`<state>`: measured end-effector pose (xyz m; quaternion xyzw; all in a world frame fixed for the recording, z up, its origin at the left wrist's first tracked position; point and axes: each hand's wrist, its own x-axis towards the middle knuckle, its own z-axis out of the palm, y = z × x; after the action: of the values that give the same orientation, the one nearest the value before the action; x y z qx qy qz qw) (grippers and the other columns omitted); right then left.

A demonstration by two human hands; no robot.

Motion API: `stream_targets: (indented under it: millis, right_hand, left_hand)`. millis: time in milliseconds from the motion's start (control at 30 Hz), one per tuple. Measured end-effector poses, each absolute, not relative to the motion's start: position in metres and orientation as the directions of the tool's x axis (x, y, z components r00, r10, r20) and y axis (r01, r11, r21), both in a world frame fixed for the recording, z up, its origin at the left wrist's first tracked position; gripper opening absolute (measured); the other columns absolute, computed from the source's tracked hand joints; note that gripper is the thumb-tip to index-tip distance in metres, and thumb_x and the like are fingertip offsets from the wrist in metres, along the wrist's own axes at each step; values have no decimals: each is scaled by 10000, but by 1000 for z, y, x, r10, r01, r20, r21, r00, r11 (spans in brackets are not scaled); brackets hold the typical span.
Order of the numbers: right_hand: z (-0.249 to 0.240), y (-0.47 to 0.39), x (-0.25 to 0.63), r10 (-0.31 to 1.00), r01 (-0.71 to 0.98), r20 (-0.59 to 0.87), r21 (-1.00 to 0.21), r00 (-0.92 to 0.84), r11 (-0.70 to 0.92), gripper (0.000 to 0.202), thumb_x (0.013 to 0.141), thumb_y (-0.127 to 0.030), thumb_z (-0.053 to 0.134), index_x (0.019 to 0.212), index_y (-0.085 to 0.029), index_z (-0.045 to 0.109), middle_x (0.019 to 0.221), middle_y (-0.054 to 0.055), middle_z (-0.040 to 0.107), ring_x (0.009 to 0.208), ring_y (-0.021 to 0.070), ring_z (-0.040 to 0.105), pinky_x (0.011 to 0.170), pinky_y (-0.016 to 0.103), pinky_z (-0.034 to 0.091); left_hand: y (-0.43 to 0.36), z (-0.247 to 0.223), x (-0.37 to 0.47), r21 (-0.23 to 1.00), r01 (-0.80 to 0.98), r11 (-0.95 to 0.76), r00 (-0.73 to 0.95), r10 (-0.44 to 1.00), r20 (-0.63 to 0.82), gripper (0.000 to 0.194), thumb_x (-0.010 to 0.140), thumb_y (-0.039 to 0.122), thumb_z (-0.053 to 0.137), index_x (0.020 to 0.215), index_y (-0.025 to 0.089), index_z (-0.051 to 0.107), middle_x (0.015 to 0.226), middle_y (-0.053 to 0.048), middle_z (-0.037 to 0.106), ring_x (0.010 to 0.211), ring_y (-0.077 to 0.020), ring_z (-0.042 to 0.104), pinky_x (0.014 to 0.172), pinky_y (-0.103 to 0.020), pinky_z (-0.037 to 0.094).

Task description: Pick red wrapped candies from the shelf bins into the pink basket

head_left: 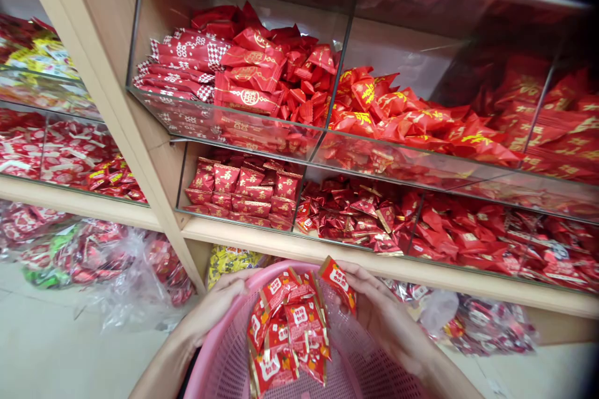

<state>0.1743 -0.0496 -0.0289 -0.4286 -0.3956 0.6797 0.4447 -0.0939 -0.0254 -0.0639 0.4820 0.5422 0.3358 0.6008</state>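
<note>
My left hand (224,302) grips the rim of a pink plastic basket (211,358) from its left side, with the fingertips hidden. In the basket lies a heap of small red wrapped packets (292,327) with white labels and orange marks, piled toward the left. My right hand (374,305) is closed on one similar red packet (339,282), holding it over the basket's far right edge. Just ahead, a low shelf compartment holds dark red gold-edged packets (358,209). Left of those sits a stack of red packets with gold characters (243,187).
Clear panels front the shelf compartments, and a wooden ledge (281,243) runs below them. A wooden upright (100,75) divides the shelving. Plastic bags of packets (107,255) lie on the floor at left; more bags (491,324) lie at right. Yellow packets (231,262) sit behind the basket.
</note>
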Motion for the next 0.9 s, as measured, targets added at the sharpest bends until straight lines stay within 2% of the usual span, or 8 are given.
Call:
stream_targets:
  millis: [267,400,467,533,633,767,900]
  right_hand:
    - [-34,-50,177,945,-252,-215,-927,-246,-277,323,774,-276,611,1094,-260,561,1073,37,608,866,156,573,764,296,439]
    - [-32,-52,173,933,-232,-180,-938,-311,-258,429,711,-281,677,1114,-254,530,1047,40,614,912,190,579,859,375,421]
    - [-33,-53,171,934,-193,-145,-957,-327,-216,410,706,-295,682,1083,-246,529,1034,37,612,939,202,573,885,395,408]
    - [-34,-53,169,944,-98,-105,-985,-312,-142,353,719,-320,669,1035,-243,534,997,29,614,918,200,573,847,378,431]
    - [-36,-51,169,953,158,-29,-987,-300,20,298,740,-346,642,1008,-258,545,963,14,599,895,195,562,807,360,446]
    - [-37,-50,172,918,486,104,-823,-382,295,301,760,-312,628,1052,-301,558,1020,18,547,1007,205,502,901,401,390]
    - [-38,-54,172,848,603,60,-676,-527,423,395,784,-338,598,1165,-353,491,1157,23,503,1115,213,437,959,440,344]
  left_hand:
    - [-23,-86,-100,953,31,300,228,927,-299,484,681,171,452,1142,156,600,1199,-52,592,1113,-223,512,956,-314,365]
    - [-23,-84,-99,952,31,304,230,925,-302,484,672,162,454,1130,165,611,1195,-49,596,1102,-221,522,949,-305,372]
    - [-24,-78,-97,949,43,311,217,925,-313,470,665,164,461,1101,191,634,1179,-30,608,1089,-226,529,939,-300,381]
    - [-25,-71,-95,945,68,319,196,925,-326,459,656,165,466,1069,221,656,1158,-6,621,1104,-232,513,944,-298,375]
    - [-25,-65,-93,941,83,329,197,920,-339,468,646,161,458,1056,247,665,1128,14,638,1145,-243,473,953,-307,365]
    - [-25,-64,-93,939,59,338,212,915,-342,470,647,166,462,1068,237,658,1118,6,643,1120,-242,495,943,-306,372]
    - [-26,-65,-93,937,55,346,210,913,-350,478,643,178,463,1082,212,649,1113,-9,646,1066,-237,538,939,-311,377]
